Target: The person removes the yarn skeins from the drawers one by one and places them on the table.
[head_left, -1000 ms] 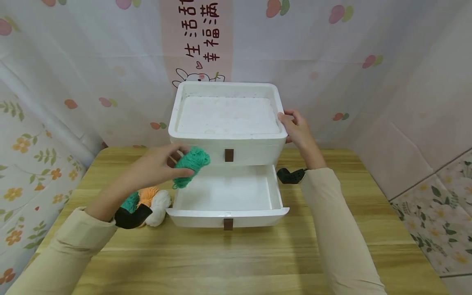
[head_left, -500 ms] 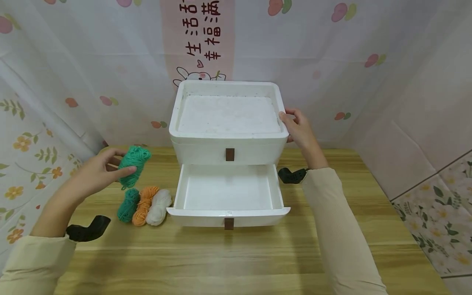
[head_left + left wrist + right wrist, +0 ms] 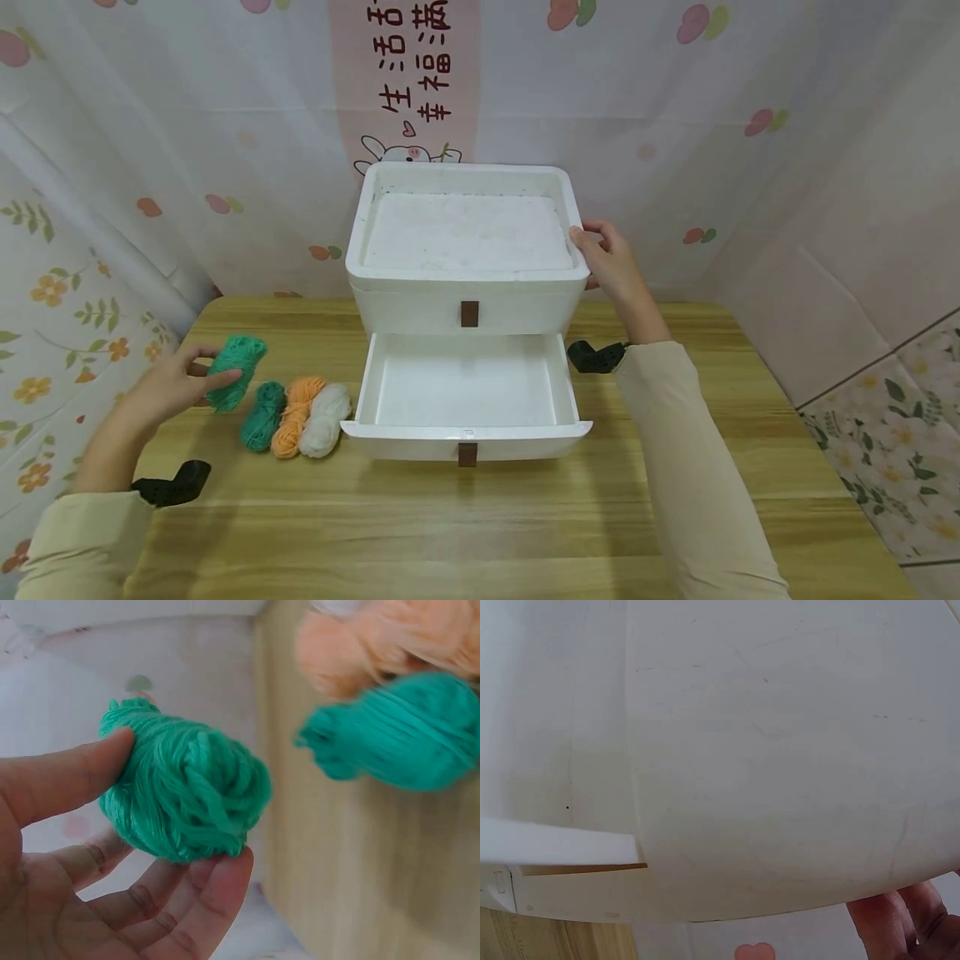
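Observation:
In the head view my left hand (image 3: 167,387) pinches a green yarn skein (image 3: 237,372) between thumb and fingers, left of the drawer unit. The left wrist view shows the thumb on one side of this skein (image 3: 187,784) and fingertips under the other. Beside it on the table lie a second green skein (image 3: 262,417), an orange skein (image 3: 297,417) and a white skein (image 3: 326,421), side by side. My right hand (image 3: 613,262) grips the right edge of the white drawer unit (image 3: 408,307), thumb at the top rim, fingers down the side. Its lower drawer (image 3: 468,392) is pulled out with nothing inside.
The wooden table (image 3: 420,533) extends in front of the unit and to both sides. A patterned curtain (image 3: 637,100) hangs close behind it. A brown tab (image 3: 469,314) marks the closed upper drawer.
My left hand has carried the green skein from over the open drawer leftward, past the other skeins, and then lower toward the table. The right hand has stayed on the unit.

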`<state>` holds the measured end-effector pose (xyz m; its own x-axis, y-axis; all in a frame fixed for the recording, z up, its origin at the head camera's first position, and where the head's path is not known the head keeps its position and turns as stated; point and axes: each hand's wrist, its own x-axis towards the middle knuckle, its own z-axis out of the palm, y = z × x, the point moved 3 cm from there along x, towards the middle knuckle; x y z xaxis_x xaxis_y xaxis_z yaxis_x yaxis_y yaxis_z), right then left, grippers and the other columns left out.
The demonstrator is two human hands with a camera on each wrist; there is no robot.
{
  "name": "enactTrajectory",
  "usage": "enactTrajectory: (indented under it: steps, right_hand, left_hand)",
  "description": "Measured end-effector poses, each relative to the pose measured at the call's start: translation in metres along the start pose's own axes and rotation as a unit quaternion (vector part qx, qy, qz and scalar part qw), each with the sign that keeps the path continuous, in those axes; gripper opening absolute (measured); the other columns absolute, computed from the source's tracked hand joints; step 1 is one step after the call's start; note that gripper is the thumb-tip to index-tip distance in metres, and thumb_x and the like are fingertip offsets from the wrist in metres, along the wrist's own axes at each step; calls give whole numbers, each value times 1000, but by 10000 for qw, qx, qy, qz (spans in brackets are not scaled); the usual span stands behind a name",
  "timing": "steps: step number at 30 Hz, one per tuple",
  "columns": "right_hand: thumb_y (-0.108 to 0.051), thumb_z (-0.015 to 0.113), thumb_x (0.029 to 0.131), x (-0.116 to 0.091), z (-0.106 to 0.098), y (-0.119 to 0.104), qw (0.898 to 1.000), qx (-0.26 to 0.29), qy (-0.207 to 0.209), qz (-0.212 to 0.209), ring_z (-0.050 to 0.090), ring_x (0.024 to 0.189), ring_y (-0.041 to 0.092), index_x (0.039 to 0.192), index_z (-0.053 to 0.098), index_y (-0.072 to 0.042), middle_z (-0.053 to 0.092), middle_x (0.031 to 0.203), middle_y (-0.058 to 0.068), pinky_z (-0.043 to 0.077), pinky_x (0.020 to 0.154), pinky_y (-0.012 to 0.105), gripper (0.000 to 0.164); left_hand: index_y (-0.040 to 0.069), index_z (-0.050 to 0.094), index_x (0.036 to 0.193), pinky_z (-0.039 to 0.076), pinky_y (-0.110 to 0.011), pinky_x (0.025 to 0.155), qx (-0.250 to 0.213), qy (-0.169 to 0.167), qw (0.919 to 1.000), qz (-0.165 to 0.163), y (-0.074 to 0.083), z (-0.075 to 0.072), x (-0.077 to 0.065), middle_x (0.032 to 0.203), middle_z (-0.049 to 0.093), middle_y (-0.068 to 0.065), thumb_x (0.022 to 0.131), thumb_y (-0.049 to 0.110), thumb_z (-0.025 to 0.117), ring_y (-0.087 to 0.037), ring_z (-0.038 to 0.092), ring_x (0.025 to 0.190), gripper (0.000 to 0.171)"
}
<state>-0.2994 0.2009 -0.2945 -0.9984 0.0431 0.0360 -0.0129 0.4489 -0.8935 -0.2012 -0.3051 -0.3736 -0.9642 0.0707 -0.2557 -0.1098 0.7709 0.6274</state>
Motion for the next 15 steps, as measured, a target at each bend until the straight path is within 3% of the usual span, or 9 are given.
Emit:
enactTrajectory:
  steps: [4,10,15]
  right_hand:
    - [-51,40,95,1,0,-1,10000,9,-1,-9,55,86,16,139,35,-14,50,112,8,51,64,20,58]
    - [-51,40,95,1,0,0,10000,-5,-2,0,55,87,17,139,35,-14,50,112,8,52,64,21,58]
    - [-50,41,95,1,0,0,10000,12,0,-20,55,83,14,139,36,-13,50,108,7,52,63,20,58]
  left_hand:
    - [-17,21,134,52,-45,78,-88,-112,9997,-194,-15,5,3,119,43,-42,97,35,47,-22,61,81,68]
    - [-20,18,134,49,-50,85,-263,-323,9977,-531,-31,12,6,124,33,-46,98,36,43,-49,50,103,71]
    - [-21,16,133,50,-47,83,-201,-501,9951,-826,-43,17,9,129,26,-48,97,40,41,-54,44,110,75]
